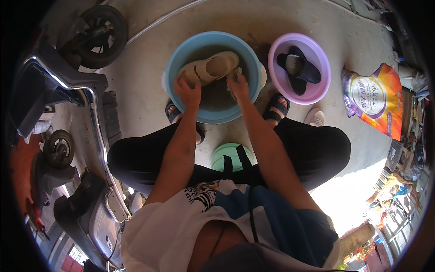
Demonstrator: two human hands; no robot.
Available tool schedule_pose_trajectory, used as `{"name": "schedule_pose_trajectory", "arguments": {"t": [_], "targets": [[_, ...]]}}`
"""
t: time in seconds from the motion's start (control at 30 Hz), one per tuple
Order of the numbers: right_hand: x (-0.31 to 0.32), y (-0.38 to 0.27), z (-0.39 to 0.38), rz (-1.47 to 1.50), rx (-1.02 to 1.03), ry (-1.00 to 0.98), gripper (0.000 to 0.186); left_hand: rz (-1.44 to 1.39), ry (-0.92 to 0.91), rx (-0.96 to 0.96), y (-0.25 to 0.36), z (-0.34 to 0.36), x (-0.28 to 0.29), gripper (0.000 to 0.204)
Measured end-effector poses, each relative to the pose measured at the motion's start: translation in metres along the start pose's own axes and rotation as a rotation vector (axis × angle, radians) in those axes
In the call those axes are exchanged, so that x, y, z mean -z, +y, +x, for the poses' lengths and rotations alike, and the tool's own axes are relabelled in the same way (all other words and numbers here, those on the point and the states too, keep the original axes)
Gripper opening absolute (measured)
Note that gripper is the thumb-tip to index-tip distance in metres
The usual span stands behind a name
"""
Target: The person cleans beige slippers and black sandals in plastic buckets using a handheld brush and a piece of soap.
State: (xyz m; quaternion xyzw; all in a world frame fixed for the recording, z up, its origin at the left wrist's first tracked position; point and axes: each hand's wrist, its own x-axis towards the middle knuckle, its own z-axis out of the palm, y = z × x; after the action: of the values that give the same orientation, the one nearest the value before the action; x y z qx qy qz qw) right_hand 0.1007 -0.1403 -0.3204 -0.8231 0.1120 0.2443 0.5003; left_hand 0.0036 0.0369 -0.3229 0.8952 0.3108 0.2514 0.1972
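Note:
A light blue basin (pixel 180 55) holds murky water on the floor between my feet. Inside it, a beige clog-style shoe (pixel 199 72) with cut-outs lies tilted above the water. My left hand (pixel 187 92) grips the shoe's left end, its fingers curled over the edge. At the shoe's right end, my right hand (pixel 239 87) is closed around a small, pale brush-like thing (pixel 234 90). Much of that thing is hidden by the fingers, so its exact kind is unclear. It is close to the shoe; whether they touch cannot be told.
A pink basin (pixel 325 59) with black slippers (pixel 299 68) stands to the right. Near it are a beige shoe (pixel 314 117) and an orange-purple bag (pixel 374 97). Something round and green (pixel 218 158) is below me. A scooter (pixel 86 81) stands left; clutter lines the right.

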Motion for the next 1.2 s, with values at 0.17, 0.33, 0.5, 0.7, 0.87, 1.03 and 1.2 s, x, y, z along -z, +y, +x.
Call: {"name": "schedule_pose_trajectory", "arguments": {"t": [0.17, 0.33, 0.5, 0.7, 0.87, 1.03, 1.2], "targets": [[0.013, -0.014, 0.006, 0.145, 0.049, -0.008, 0.055, -0.13, -0.39, 0.109, -0.007, 0.052, 0.001, 0.059], [0.012, -0.015, 0.008, 0.326, -0.078, -0.015, 0.058, -0.358, -1.107, 0.622, -0.027, 0.066, 0.005, 0.063], [0.018, -0.028, -0.006, 0.549, -0.315, -0.14, 0.054, -0.751, -1.199, 0.965, 0.015, 0.025, 0.026, 0.072], [0.025, -0.033, -0.012, 0.666, -0.297, -0.21, 0.036, -1.242, -0.874, 1.11, 0.023, -0.017, 0.026, 0.078], [0.035, -0.022, -0.023, 1.007, -0.228, -0.24, 0.028, -1.31, -0.744, 1.111, 0.058, -0.024, 0.035, 0.07], [0.045, -0.034, -0.042, 1.319, -0.259, -0.301, 0.024, -1.724, -0.527, 1.404, 0.079, -0.04, 0.037, 0.048], [0.069, -0.085, -0.122, 0.42, 0.023, -0.01, 0.045, -1.838, -0.443, 1.583, 0.093, -0.037, 0.045, 0.034]]}}
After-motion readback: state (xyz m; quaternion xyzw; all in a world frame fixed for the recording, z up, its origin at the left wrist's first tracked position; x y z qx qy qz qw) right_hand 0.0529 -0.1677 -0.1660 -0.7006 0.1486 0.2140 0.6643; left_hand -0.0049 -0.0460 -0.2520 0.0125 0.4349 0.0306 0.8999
